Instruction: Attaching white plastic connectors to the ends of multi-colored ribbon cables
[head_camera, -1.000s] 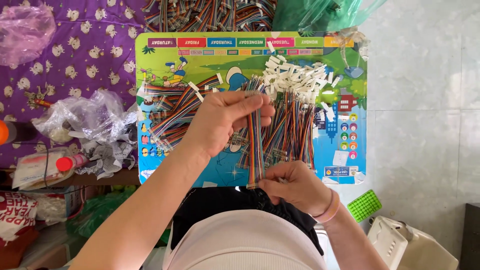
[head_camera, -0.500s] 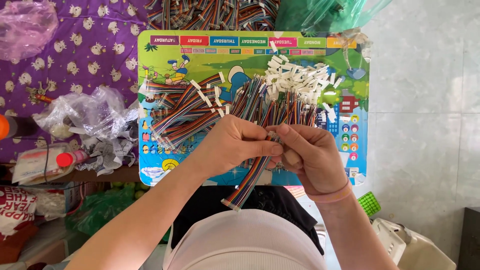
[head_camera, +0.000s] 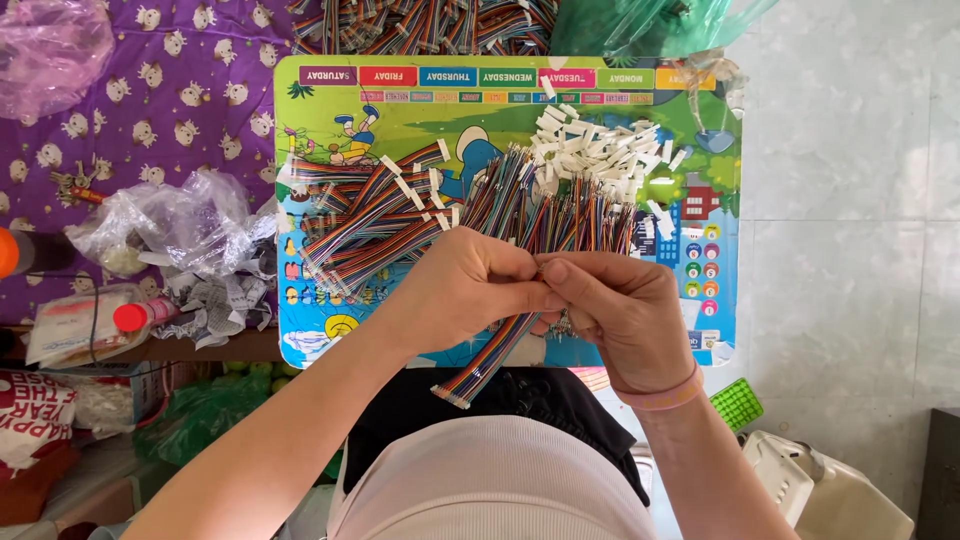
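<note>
My left hand (head_camera: 462, 290) and my right hand (head_camera: 620, 310) meet in front of me, fingertips pinched together on one multicoloured ribbon cable (head_camera: 490, 362). It hangs down toward my lap with a white connector at its lower end. Just beyond the hands lies a fan of loose ribbon cables (head_camera: 560, 210) with bare ends. To the left is a stack of cables fitted with white connectors (head_camera: 370, 225). A heap of small white plastic connectors (head_camera: 600, 150) sits at the far right of a colourful cartoon-printed board (head_camera: 690, 330).
More bundled ribbon cables (head_camera: 420, 25) lie beyond the board, beside a green plastic bag (head_camera: 640, 25). Crumpled clear bags (head_camera: 175, 225), a red-capped bottle (head_camera: 130, 318) and keys (head_camera: 75, 187) lie on the purple patterned cloth at left. A white stool (head_camera: 820, 490) stands on the tiled floor, lower right.
My right hand rose from below the cable pile to meet my left hand. Both now pinch one cable pulled out of the pile, its connector end hanging toward my lap.
</note>
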